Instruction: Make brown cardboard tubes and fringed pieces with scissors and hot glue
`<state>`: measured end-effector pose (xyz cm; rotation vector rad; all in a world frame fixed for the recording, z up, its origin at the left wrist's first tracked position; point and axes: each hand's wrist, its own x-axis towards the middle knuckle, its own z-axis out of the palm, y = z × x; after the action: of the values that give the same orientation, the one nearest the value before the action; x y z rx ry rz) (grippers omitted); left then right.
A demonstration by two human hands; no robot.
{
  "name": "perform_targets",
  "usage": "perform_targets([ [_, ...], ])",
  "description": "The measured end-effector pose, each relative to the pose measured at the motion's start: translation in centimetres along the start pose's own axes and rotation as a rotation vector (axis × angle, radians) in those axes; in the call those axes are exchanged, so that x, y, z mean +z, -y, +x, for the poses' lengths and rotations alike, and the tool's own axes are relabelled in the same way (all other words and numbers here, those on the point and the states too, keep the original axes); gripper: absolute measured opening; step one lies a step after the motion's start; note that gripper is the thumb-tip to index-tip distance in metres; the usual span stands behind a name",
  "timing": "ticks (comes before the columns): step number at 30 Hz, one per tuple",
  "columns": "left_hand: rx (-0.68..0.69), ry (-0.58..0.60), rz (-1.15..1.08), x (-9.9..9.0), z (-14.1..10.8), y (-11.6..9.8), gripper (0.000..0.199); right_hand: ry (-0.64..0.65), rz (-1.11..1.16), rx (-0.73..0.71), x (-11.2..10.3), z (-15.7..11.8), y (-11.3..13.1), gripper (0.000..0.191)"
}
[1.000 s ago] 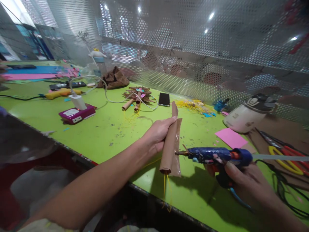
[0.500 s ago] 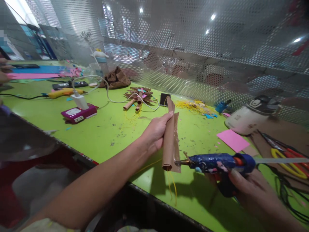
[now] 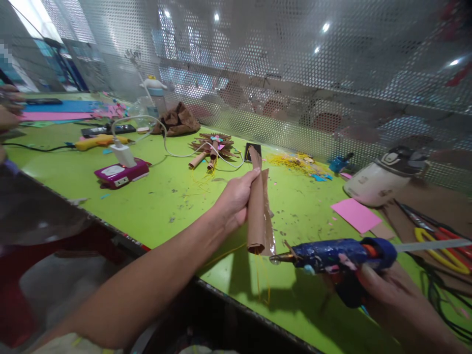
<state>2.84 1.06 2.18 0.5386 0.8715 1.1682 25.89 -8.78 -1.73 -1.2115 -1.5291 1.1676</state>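
Observation:
My left hand (image 3: 238, 196) is closed around a partly rolled tube of brown paper (image 3: 255, 216), held above the green table. Yellow strings (image 3: 263, 282) hang from the tube's lower end. Along the paper's loose right flap runs a shiny line of glue. A blue hot glue gun (image 3: 328, 255) is gripped in my right hand (image 3: 383, 290), with a clear glue stick (image 3: 433, 245) sticking out of its back. The gun's metal nozzle points left, at the lower corner of the flap.
Behind lies a brown paper spiky piece (image 3: 216, 144) with small tubes. A purple power adapter (image 3: 121, 173), a yellow glue gun (image 3: 101, 141) and pink paper (image 3: 357, 215) are on the green table (image 3: 177, 196). Scissors (image 3: 438, 246) and a white container (image 3: 376, 179) sit right. Another person's hand (image 3: 11, 103) is far left.
The glue gun has moved slightly right and down, its nozzle now at the flap's bottom corner. The paper tube has shifted a little left and up, and the glue line reaches lower.

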Motion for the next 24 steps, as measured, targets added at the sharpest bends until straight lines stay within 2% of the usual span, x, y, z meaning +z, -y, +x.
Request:
perform_targets([
  [4, 0.056, -0.031, 0.042, 0.2, -0.4, 0.2, 0.019, 0.008, 0.150, 0.094, 0.3, 0.2, 0.7, 0.035],
  [7, 0.049, 0.035, 0.057, 0.2, -0.6, 0.7, 0.016, 0.008, 0.188, 0.065, 0.5, 0.6, 1.3, 0.039],
  [14, -0.013, 0.092, 0.086, 0.4, -0.9, 1.6, 0.016, -0.127, -0.105, -0.020, 0.3, 0.8, 0.8, 0.038],
  [18, -0.056, 0.104, 0.079, 0.5, -0.9, 1.4, 0.018, -0.160, -0.151, -0.069, 0.5, 0.8, 0.6, 0.036],
  [24, -0.112, 0.055, 0.097, 0.8, -1.2, 0.8, 0.019, -0.184, -0.212, -0.083, 0.0, 0.5, -0.1, 0.034],
])
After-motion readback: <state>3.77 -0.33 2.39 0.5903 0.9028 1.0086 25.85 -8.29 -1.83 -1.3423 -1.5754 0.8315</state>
